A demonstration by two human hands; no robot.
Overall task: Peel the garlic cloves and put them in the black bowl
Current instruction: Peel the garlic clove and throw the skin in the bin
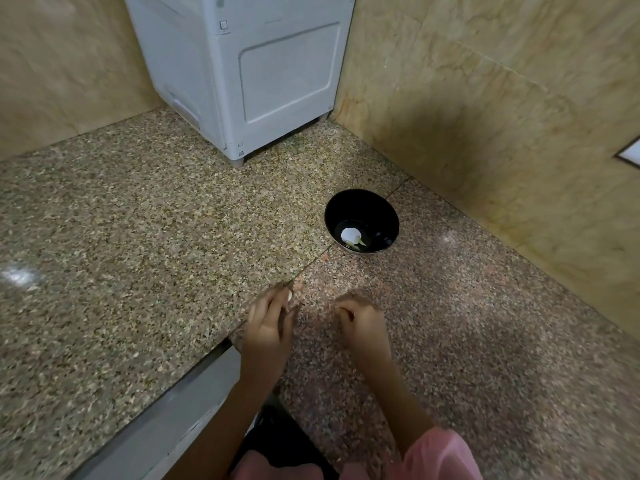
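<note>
Garlic clove (289, 296), a small white bit, sits at the fingertips of our left hand (268, 327), pinched there w/ the fingers curled round it. It's too small for us to read its long axis, or whether any skin is left on it. Our right hand (362, 323) hovers just beside the left, not touching it, fingers curled in toward the palm; we can't tell if it pinches a scrap of skin or nothing at all. Both hands hang low over the speckled stone counter (138, 220), near its front edge. The black bowl (381, 209) stands upright on that counter, ahead of the hands and off to the right, well apart from both and nearer our right hand than our left. Inside it we see 1 white piece (350, 234), prob. a peeled clove, w/ some pale greenish bits beside it. Nothing stands btwn the clove and the bowl. We judge the drop calls for the left hand to go fwd and rightward over the rim, or for a hand-off to the right hand, which has the shorter reach. A white appliance (263, 74) stands in the back corner, well off that path.
</note>
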